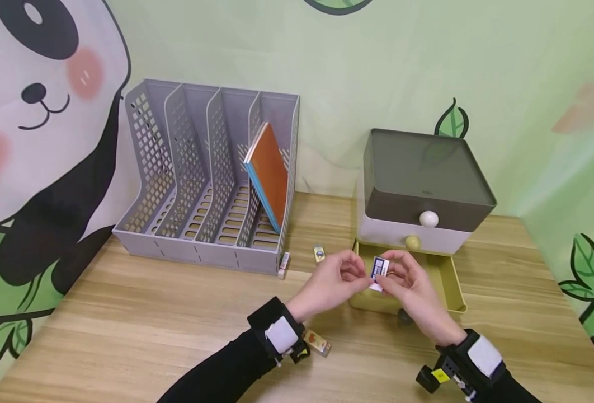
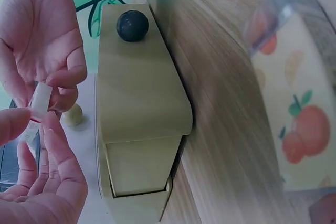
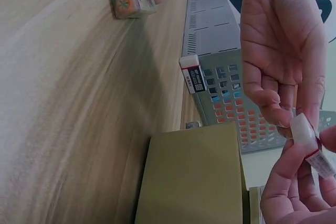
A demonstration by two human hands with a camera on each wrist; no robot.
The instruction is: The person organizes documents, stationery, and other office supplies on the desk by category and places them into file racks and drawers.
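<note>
Between both hands, above the pulled-out yellow drawer (image 1: 445, 280), is a small white eraser (image 1: 379, 271) in a blue-and-white printed sleeve. One white end (image 3: 302, 128) sticks out of the sleeve. My left hand (image 1: 333, 280) pinches it at thumb and fingertips from the left. From the right, my right hand (image 1: 418, 294) pinches it too, thumb on the near side. A fruit-patterned small block (image 2: 299, 103) lies on the table by my left wrist. Another sleeved eraser (image 3: 193, 74) leans at the right front corner of the grey file rack (image 1: 196, 252).
Orange and blue notebooks (image 1: 269, 173) stand in the rack's rightmost slot. A small yellow item (image 1: 319, 254) lies between rack and drawer. The drawer unit (image 1: 428, 168) has a dark upper drawer and a white one below. A wall backdrop is behind.
</note>
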